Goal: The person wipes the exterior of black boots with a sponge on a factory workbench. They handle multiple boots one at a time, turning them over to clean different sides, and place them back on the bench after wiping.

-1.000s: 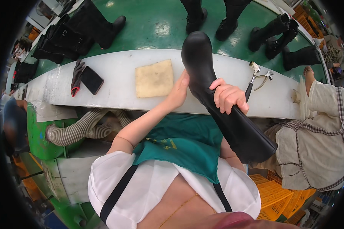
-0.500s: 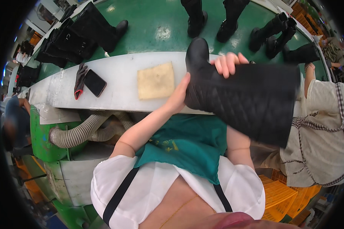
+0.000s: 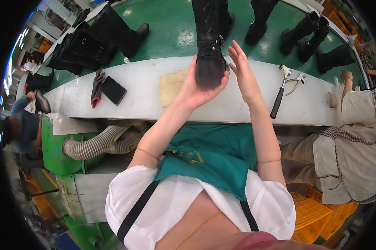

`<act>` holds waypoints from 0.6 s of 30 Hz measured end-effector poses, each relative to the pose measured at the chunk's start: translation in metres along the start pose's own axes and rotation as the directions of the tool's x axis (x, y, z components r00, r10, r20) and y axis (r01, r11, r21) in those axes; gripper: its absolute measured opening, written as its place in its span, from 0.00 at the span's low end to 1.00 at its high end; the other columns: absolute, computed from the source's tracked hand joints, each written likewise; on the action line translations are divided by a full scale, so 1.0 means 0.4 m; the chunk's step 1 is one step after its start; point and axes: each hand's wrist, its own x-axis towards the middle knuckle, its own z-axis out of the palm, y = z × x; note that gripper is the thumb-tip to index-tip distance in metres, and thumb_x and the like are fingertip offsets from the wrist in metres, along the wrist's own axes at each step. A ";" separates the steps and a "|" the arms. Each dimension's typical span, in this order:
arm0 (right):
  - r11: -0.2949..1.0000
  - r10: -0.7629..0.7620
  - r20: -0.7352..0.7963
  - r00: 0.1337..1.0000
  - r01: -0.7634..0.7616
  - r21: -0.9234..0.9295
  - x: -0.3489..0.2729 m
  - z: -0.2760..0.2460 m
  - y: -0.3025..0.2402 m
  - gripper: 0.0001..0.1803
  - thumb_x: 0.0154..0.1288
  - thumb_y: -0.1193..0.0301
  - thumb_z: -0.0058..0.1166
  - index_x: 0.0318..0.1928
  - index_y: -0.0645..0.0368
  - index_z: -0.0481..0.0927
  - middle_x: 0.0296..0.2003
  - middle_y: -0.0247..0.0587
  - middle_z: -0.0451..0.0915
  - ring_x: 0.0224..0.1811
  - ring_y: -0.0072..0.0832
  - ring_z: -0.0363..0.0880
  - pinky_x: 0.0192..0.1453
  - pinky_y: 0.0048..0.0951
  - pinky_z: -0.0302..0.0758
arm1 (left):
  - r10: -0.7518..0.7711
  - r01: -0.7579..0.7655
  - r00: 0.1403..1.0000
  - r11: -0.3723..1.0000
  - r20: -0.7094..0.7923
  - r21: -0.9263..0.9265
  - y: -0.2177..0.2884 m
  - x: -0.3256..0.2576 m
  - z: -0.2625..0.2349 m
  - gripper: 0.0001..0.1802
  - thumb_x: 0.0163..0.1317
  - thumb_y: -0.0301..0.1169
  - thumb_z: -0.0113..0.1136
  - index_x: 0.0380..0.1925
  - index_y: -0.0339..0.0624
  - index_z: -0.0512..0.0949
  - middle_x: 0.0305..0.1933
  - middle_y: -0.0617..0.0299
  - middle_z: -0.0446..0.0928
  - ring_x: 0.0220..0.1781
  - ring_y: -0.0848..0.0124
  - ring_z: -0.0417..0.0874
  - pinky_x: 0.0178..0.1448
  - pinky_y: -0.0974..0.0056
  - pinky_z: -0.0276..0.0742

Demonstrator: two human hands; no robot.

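A tall black boot [image 3: 209, 39] with a buckled strap around its ankle stands roughly upright in front of me, toe pointing my way. My left hand [image 3: 200, 95] cups the toe and foot from below, fingers wrapped up along its side. Just right of the boot is my right hand [image 3: 243, 77], open with its fingers stretched out; no clear contact with the boot shows. A pale yellow pad [image 3: 168, 91] lies on the white bench [image 3: 142, 89], partly covered by my left hand and forearm. The boot's sole and heel are hidden.
A black-handled hammer [image 3: 278, 100] and pliers [image 3: 297, 83] lie to the right, a phone [image 3: 113, 90] and dark glove [image 3: 97, 88] to the left. More black boots [image 3: 113, 31] stand on the green surface [image 3: 167, 29] beyond. A co-worker's arm [image 3: 347, 91] reaches in at right.
The boot has swung from lying sideways, shaft to the right, to upright with its toe toward me. My right hand has let go of it. The hammer and pliers have come into sight.
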 end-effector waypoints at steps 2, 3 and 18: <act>0.998 -0.042 0.044 0.998 0.044 -0.043 0.004 0.007 0.006 0.36 0.71 0.47 0.32 0.72 0.52 0.47 0.70 0.48 0.51 0.74 0.36 0.44 0.73 0.38 0.47 | -0.039 0.039 0.998 0.999 0.053 0.006 0.008 -0.004 -0.012 0.31 0.66 0.59 0.40 0.54 0.46 0.70 0.53 0.53 0.72 0.53 0.55 0.75 0.55 0.52 0.77; 0.996 -0.069 0.046 0.997 0.072 -0.053 0.002 0.016 0.005 0.37 0.70 0.51 0.38 0.71 0.55 0.47 0.70 0.50 0.50 0.74 0.38 0.44 0.73 0.37 0.46 | -0.060 0.060 0.995 0.998 0.079 0.009 0.010 -0.006 -0.013 0.32 0.66 0.60 0.39 0.55 0.47 0.70 0.55 0.52 0.71 0.55 0.55 0.74 0.57 0.51 0.76; 0.823 -0.299 0.198 0.934 0.357 -0.442 -0.093 0.208 0.045 0.41 0.59 0.69 0.56 0.70 0.53 0.52 0.70 0.61 0.44 0.72 0.57 0.41 0.72 0.53 0.44 | 0.795 -0.512 0.589 0.225 0.148 0.829 0.130 -0.155 -0.112 0.30 0.72 0.50 0.37 0.58 0.35 0.66 0.58 0.56 0.71 0.57 0.66 0.74 0.61 0.60 0.69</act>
